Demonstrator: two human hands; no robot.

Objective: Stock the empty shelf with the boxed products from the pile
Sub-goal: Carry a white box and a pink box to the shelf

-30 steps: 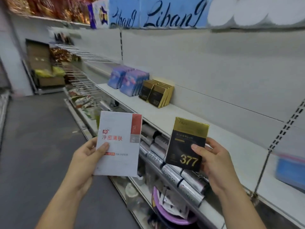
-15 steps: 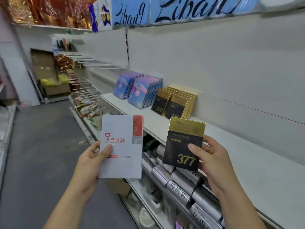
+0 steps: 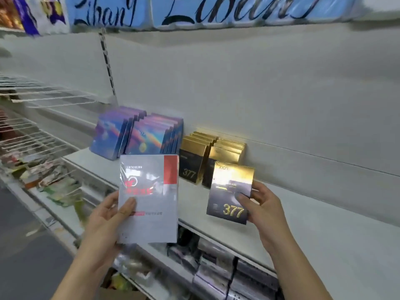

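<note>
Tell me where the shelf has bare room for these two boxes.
The white shelf is bare right of the gold boxes, along the back panel; the right hand holds a 377 box at that edge. Crowded: the left end, where blue boxes and gold boxes stand packed, with the left hand's white box before them, and the silver packs below.

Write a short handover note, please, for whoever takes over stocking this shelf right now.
Left grip holds the white box with a red corner. Right grip holds a black-and-gold 377 box.
Done: blue rainbow boxes and gold 377 boxes stand in rows at the back of the shelf.
Left: shelve both held boxes, the 377 one likely beside its matching rows. The pile is out of view.
</note>
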